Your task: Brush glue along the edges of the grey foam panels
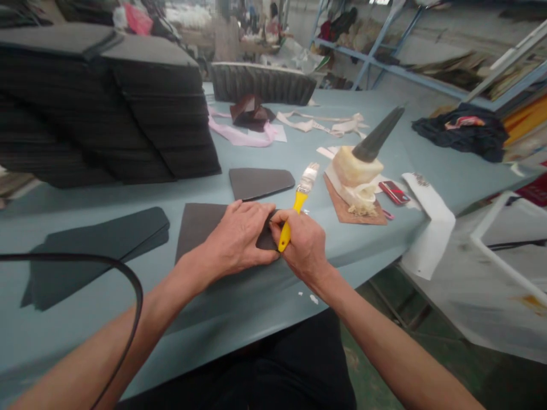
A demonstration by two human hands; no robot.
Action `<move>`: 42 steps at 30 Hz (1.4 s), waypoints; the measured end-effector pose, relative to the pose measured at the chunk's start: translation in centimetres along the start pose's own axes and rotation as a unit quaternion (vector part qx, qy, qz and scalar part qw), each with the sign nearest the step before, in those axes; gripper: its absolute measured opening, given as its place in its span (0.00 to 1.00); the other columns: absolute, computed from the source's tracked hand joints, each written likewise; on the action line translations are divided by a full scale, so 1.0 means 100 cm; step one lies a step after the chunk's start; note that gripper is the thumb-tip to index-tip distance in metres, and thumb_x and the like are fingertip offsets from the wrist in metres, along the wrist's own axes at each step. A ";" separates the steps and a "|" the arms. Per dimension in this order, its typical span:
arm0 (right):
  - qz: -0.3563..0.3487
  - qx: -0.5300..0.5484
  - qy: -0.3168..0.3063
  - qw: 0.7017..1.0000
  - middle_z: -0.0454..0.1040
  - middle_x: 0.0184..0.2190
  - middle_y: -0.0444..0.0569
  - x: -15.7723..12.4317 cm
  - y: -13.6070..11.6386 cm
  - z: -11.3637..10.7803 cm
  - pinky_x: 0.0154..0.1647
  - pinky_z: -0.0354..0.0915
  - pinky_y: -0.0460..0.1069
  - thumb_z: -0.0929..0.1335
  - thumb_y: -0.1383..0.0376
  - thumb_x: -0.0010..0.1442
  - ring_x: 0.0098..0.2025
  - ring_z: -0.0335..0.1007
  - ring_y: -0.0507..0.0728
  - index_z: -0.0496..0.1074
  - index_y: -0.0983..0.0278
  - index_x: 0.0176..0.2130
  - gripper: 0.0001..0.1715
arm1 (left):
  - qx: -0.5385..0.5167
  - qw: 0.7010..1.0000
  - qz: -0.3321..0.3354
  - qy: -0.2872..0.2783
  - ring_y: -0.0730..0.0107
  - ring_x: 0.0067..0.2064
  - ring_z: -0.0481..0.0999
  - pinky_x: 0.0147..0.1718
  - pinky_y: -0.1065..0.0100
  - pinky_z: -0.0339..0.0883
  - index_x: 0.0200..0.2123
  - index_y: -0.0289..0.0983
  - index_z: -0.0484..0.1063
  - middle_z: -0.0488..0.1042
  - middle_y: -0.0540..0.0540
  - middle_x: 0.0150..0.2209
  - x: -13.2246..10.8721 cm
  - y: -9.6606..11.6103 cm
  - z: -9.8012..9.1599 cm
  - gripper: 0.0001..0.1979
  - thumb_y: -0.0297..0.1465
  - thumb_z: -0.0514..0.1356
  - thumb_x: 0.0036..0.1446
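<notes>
My left hand (pixel 241 236) lies spread over a dark flat panel (pixel 199 219) on the table, pressing near its right end. A yellow-handled paintbrush (pixel 300 199) is in my right hand (pixel 305 239), its whitish bristles pointing up and away from the panel. The thumb and forefinger of that hand meet at the panel's right edge; whether they pinch it I cannot tell. Just behind lies another dark panel (pixel 260 182) of tapered shape. More dark green panels (pixel 100 250) overlap at the left.
Tall stacks of dark sheets (pixel 158 108) stand at the back left. To the right, a cut-off pale container (pixel 356 168) with a dark cone-shaped piece rests on a brown board (pixel 342 210). Beyond are a red box (pixel 394 192), a bent white strip (pixel 433 222) and pink ribbon (pixel 239 135). A black cable (pixel 132 279) arches at left.
</notes>
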State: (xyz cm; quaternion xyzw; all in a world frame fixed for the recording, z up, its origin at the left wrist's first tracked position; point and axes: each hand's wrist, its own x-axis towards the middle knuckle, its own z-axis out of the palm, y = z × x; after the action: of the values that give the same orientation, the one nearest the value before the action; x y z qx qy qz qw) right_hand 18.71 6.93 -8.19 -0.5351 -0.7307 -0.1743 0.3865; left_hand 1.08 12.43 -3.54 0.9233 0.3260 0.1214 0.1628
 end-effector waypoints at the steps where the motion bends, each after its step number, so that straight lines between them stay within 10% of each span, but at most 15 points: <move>1: -0.006 -0.004 0.001 1.000 0.77 0.28 0.45 0.002 -0.001 -0.002 0.35 0.60 0.53 0.67 0.71 0.71 0.31 0.70 0.58 0.72 0.59 0.38 0.09 | 0.001 1.000 -0.001 0.000 0.44 0.67 0.75 0.70 0.44 0.60 0.64 0.36 0.66 0.77 0.35 0.63 0.000 0.000 0.000 0.36 0.41 0.69 0.56; 24: -0.069 0.061 -0.059 0.994 0.87 0.49 0.52 0.002 -0.001 -0.008 0.46 0.73 0.50 0.64 0.73 0.72 0.45 0.84 0.58 0.73 0.59 0.44 0.11 | -0.010 0.999 0.010 -0.040 0.41 0.75 0.64 0.77 0.41 0.54 0.68 0.33 0.64 0.68 0.30 0.73 -0.013 -0.004 -0.008 0.40 0.49 0.69 0.61; 31: -0.046 0.087 -0.054 0.994 0.87 0.52 0.52 0.000 -0.002 -0.006 0.50 0.77 0.53 0.65 0.72 0.73 0.51 0.86 0.60 0.73 0.58 0.45 0.10 | 0.052 0.997 -0.009 -0.051 0.39 0.80 0.57 0.79 0.40 0.49 0.76 0.31 0.57 0.61 0.30 0.77 -0.025 -0.013 -0.010 0.45 0.58 0.54 0.70; 42: -0.036 0.090 -0.066 0.993 0.88 0.52 0.52 0.003 -0.003 -0.009 0.52 0.80 0.54 0.65 0.74 0.73 0.52 0.87 0.60 0.71 0.58 0.45 0.11 | 0.054 0.998 -0.034 0.008 0.27 0.77 0.60 0.77 0.34 0.50 0.75 0.34 0.58 0.62 0.29 0.77 -0.049 -0.043 -0.015 0.59 0.70 0.60 0.54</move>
State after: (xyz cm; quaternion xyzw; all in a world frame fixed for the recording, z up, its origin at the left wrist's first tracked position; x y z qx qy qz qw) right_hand 18.76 6.40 -7.39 -0.4820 -0.7861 -0.0855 0.3773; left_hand -5.52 12.75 -4.41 0.9180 0.3649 0.1052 0.1145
